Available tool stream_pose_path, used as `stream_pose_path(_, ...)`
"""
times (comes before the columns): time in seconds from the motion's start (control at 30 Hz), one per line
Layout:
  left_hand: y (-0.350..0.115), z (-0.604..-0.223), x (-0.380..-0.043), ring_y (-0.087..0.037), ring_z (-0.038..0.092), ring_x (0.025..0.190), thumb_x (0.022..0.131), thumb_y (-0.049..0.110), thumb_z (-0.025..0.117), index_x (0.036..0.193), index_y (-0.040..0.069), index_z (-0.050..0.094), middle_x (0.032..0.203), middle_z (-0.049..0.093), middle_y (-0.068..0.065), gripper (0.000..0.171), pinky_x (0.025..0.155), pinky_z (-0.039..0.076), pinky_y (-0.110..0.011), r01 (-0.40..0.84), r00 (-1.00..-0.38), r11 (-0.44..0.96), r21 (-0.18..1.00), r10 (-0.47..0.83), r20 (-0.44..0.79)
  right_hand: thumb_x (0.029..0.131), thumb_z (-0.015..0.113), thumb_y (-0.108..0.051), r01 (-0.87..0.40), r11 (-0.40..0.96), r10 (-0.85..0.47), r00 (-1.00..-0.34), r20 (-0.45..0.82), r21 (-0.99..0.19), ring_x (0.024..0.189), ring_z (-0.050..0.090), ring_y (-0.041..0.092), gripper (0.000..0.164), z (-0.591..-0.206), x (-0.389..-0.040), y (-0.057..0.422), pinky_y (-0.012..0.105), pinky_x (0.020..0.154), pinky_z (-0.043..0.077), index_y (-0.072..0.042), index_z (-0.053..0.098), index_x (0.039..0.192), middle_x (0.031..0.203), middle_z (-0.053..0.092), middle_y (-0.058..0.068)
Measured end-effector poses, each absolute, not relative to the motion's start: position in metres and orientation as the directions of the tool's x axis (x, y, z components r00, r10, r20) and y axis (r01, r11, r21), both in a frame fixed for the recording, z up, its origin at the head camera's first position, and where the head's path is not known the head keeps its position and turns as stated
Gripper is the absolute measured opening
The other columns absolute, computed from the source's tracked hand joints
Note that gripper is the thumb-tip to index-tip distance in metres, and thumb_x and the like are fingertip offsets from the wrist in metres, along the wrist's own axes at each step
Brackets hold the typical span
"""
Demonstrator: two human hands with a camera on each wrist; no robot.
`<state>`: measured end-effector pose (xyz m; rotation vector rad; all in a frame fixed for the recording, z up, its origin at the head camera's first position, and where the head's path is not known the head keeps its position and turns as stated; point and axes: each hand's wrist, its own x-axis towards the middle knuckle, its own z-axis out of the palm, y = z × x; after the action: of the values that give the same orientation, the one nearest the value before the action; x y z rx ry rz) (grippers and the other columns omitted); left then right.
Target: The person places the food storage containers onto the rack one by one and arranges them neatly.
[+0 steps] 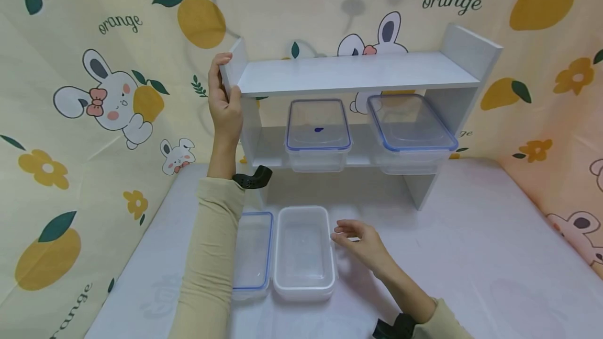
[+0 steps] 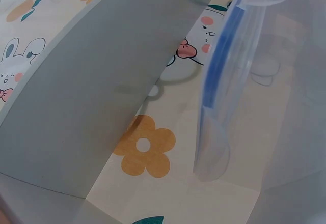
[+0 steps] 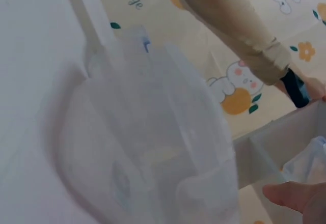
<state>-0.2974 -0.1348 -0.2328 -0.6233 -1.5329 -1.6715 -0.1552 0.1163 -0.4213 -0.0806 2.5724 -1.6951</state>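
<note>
At the upper left of the head view my left hand (image 1: 226, 101) grips the side panel of a white two-tier shelf (image 1: 360, 71), thumb on the panel's front edge. My right hand (image 1: 360, 245) is beside the right wall of a lidless clear plastic container (image 1: 305, 247), its fingers loosely bent around nothing; whether the fingertips touch the wall cannot be told. Left of that container is another clear one with a blue-edged lid (image 1: 252, 250), partly hidden by my left forearm. In the right wrist view a fingertip (image 3: 285, 194) shows apart from the blurred container (image 3: 147, 147).
On the shelf's middle board stand two blue-sealed lidded containers, one left (image 1: 317, 124) and one right (image 1: 412, 122), both jutting past the front edge. The shelf stands on a white-covered table (image 1: 494, 255) before a printed backdrop (image 1: 282, 4).
</note>
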Motion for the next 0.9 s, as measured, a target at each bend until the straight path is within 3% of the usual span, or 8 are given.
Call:
stream_pose_path(0.27, -0.136, -0.232, -0.295, -0.011, 0.038, 0.133, 0.083, -0.012, 0.032, 0.126, -0.005, 0.042, 0.141, 0.042, -0.016, 0.045, 0.117, 0.029, -0.027, 0.790, -0.591, 0.031, 0.612, -0.223, 0.775, 0.081, 0.074, -0.019, 0.062, 0.378, -0.106, -0.988, -0.110, -0.924, 0.090, 0.063, 0.015, 0.052, -0.432, -0.155, 0.112, 0.021, 0.074, 0.048, 0.007, 0.058, 0.124, 0.104, 0.069, 0.017)
stream_pose_path(0.43, -0.135, -0.231, -0.294, -0.010, 0.038, 0.133, 0.083, -0.013, 0.032, 0.126, -0.005, 0.042, 0.141, 0.041, -0.016, 0.044, 0.118, 0.029, -0.030, 0.793, -0.590, 0.022, 0.608, -0.216, 0.778, 0.081, 0.074, -0.019, 0.119, 0.314, -0.142, -0.975, -0.170, -0.942, 0.081, 0.060, 0.011, 0.058, -0.436, -0.155, 0.111, 0.027, 0.071, 0.055, 0.010, 0.054, 0.127, 0.101, 0.066, 0.016)
stream_pose_path(0.63, -0.133, -0.231, -0.295, -0.010, 0.038, 0.132, 0.083, -0.013, 0.032, 0.126, -0.005, 0.042, 0.140, 0.042, -0.014, 0.044, 0.117, 0.030, -0.028, 0.790, -0.594, 0.022, 0.612, -0.215, 0.775, 0.082, 0.073, -0.019, 0.213, 0.225, -0.169, -0.952, -0.254, -0.951, 0.076, 0.064, 0.009, 0.058, -0.439, -0.156, 0.112, 0.034, 0.073, 0.059, 0.013, 0.052, 0.125, 0.095, 0.067, 0.012)
stream_pose_path(0.9, -0.131, -0.232, -0.295, -0.011, 0.038, 0.133, 0.083, -0.012, 0.032, 0.126, -0.004, 0.043, 0.140, 0.042, -0.012, 0.045, 0.116, 0.030, -0.027, 0.789, -0.596, 0.019, 0.615, -0.223, 0.772, 0.082, 0.073, -0.025, 0.289, 0.214, -0.196, -0.923, -0.331, -0.933, 0.073, 0.068, 0.009, 0.053, -0.443, -0.158, 0.116, 0.030, 0.070, 0.058, 0.011, 0.057, 0.117, 0.096, 0.072, 0.010)
